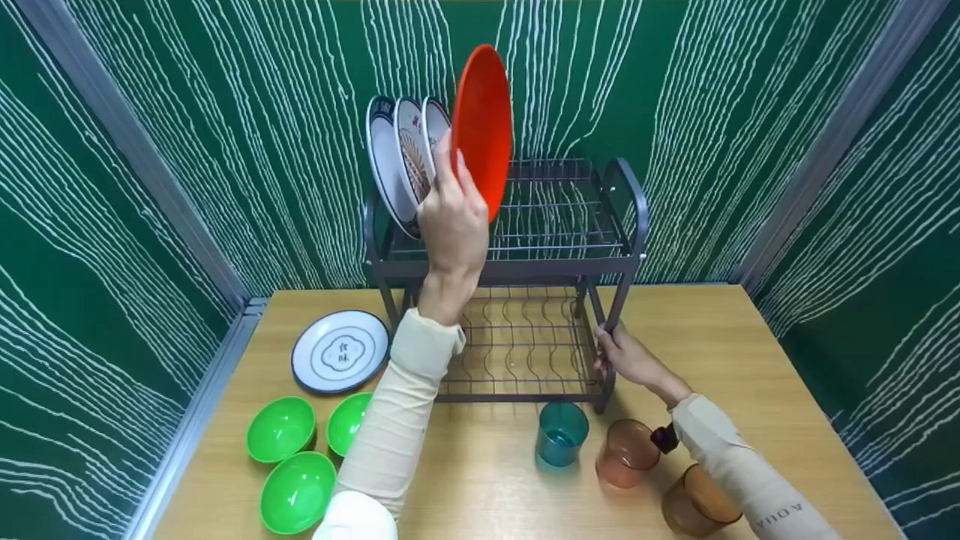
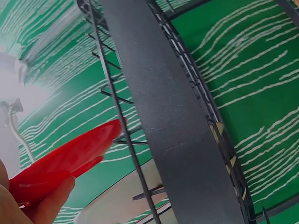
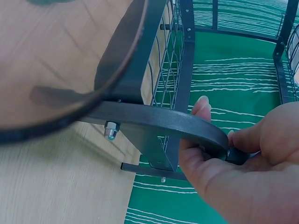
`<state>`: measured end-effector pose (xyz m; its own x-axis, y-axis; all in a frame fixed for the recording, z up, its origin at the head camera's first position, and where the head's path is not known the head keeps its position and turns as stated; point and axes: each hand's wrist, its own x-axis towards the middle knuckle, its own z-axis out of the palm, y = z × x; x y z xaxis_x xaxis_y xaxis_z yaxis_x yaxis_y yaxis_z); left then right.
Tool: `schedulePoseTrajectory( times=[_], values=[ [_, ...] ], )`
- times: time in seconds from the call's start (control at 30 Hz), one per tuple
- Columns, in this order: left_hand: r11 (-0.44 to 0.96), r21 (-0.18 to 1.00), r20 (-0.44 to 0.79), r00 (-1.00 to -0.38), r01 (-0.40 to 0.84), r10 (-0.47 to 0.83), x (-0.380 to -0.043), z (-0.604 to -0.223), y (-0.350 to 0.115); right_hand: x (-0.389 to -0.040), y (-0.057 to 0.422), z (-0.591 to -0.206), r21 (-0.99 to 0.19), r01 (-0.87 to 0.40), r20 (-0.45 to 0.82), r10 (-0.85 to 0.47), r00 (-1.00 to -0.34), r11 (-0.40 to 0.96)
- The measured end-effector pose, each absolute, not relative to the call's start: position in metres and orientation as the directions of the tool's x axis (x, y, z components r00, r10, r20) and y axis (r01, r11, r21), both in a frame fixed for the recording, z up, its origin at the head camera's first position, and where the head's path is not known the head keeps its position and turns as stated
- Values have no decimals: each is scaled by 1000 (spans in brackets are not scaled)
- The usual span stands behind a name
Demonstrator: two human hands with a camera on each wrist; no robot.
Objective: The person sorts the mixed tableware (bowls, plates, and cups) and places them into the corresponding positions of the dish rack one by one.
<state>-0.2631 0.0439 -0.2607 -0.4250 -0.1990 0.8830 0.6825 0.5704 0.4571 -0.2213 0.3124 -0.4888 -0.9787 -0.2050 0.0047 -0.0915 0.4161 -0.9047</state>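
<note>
My left hand (image 1: 454,225) grips a red plate (image 1: 484,127) by its lower edge, holding it almost on edge over the upper tier of a dark two-tier dish rack (image 1: 510,267). In the left wrist view the red plate (image 2: 70,158) is close to the rack's wires; whether it touches them I cannot tell. Just left of it, three patterned white plates (image 1: 386,154) stand on edge in that tier. Low on the rack's right side, my right hand (image 1: 634,358) holds the frame. The right wrist view shows its fingers curled round a curved dark bar (image 3: 177,123).
A white plate with a blue rim (image 1: 341,351) lies flat left of the rack. Three green bowls (image 1: 298,491) sit at the front left, one partly behind the left sleeve. A teal glass (image 1: 562,435), a pinkish glass (image 1: 627,454) and an amber glass (image 1: 694,502) stand front right.
</note>
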Motion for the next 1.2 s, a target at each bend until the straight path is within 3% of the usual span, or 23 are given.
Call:
schedulePoseTrajectory(
  times=[0.7,1.2],
  values=[
    [744,482,778,-616,462,-121,-277,-273,58,-221,311,-490,-907,-112,28,-205,-978,406],
    [808,450,751,-651,380,-112,-288,-276,67,-216,309,-479,-898,-107,11,-221,-975,427]
  ],
)
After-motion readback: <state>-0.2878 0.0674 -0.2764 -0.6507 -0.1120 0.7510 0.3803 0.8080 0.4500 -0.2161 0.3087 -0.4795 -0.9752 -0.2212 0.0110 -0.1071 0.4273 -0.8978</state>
